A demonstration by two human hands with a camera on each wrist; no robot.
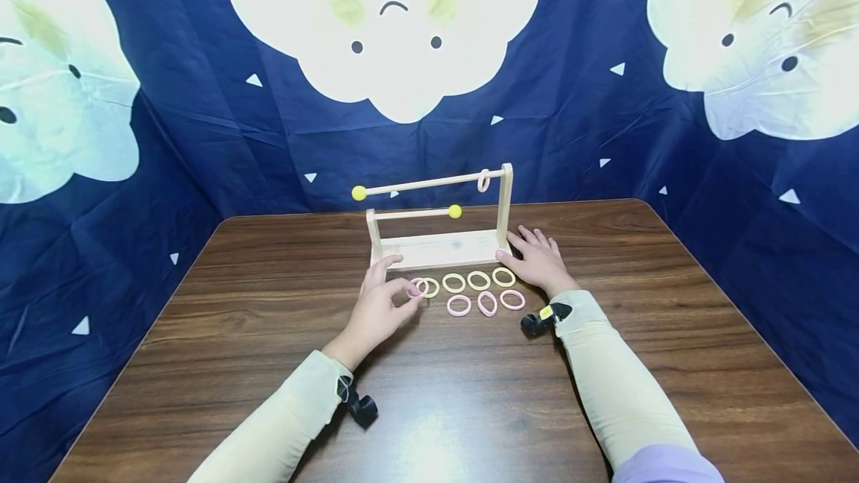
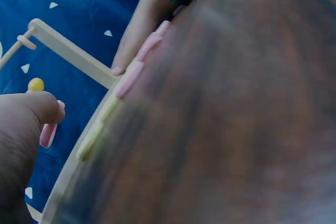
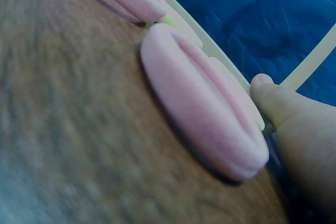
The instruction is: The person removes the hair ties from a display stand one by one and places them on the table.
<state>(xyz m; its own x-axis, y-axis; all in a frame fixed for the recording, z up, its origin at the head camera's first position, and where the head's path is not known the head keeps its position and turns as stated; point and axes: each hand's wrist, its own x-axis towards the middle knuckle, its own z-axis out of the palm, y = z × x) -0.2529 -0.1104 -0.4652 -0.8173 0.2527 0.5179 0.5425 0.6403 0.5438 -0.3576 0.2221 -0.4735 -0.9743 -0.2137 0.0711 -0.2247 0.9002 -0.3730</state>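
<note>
My left hand (image 1: 388,302) pinches a pink hair tie (image 2: 48,135) between thumb and index finger, just above the table near the left end of a wooden stand (image 1: 446,250). Spread and fairly straight, the fingers of my right hand (image 1: 540,263) rest at the stand's right end, the thumb touching the front corner of its base. A pale pink hair tie (image 1: 479,181) hangs on the upper rod near the tall post. Yellow ball tips cap both rods. Several yellow hair ties (image 1: 455,292) lie in a row before the base, with three pink hair ties (image 1: 459,315) nearer me.
A brown wood-grain table (image 1: 429,386) carries everything. Behind and beside it hangs a dark blue cloth (image 1: 577,140) printed with white clouds and triangles. The upper rod's ball end (image 1: 359,193) sticks out to the left, above my left hand.
</note>
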